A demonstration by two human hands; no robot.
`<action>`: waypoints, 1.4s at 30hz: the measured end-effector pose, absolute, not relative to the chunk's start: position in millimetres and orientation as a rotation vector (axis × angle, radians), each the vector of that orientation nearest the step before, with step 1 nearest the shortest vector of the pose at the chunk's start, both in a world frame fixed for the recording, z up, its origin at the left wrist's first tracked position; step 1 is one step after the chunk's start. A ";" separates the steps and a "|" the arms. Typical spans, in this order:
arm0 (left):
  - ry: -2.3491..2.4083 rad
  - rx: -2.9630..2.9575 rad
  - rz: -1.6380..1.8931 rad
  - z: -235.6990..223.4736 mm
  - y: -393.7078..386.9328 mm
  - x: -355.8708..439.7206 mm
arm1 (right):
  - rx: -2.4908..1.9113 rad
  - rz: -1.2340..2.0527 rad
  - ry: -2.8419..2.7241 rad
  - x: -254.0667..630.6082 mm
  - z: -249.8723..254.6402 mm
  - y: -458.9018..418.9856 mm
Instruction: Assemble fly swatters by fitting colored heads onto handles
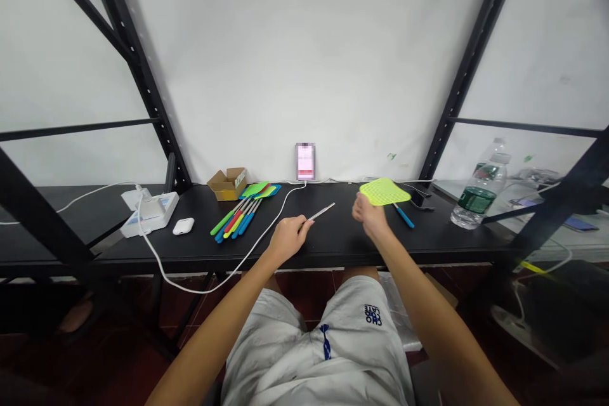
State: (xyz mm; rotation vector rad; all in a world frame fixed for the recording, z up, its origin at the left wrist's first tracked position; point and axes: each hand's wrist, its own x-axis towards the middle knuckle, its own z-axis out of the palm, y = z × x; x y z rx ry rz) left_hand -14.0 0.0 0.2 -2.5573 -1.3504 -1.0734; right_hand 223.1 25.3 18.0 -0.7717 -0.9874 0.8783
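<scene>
My left hand [288, 238] is closed around a slim silver metal rod [322, 211], which points up and right over the black desk; its other end is hidden in the fist. A yellow-green mesh fly swatter head [385, 191] is gripped at its left edge by my right hand [370, 212]. The rod and the swatter head are apart. Beneath the head, a blue handle [405, 216] shows on the desk, its upper part covered. Left of my left hand lies a bunch of several fly swatters [242, 217] with green, red, yellow and blue handles.
An opened cardboard box [227, 185] stands behind the swatters. A phone [305, 162] leans on the wall, its white cable [257, 242] looping across the desk's front edge. Further left are a white earbud case [183, 226] and power strip [159, 214]; plastic bottles [478, 196] stand right.
</scene>
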 end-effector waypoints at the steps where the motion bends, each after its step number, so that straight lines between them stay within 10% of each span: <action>1: -1.361 -2.549 -1.078 0.4 0.4 -14.1 | -0.772 0.835 -0.968 237.8 23.6 25.0; 18: -1.293 -2.583 -1.043 -0.1 -1.2 -10.5 | -0.747 1.323 -1.128 196.2 4.1 19.3; 42: -1.257 -2.596 -1.008 -2.8 0.9 -11.0 | -0.653 1.180 -1.225 177.3 -1.8 14.0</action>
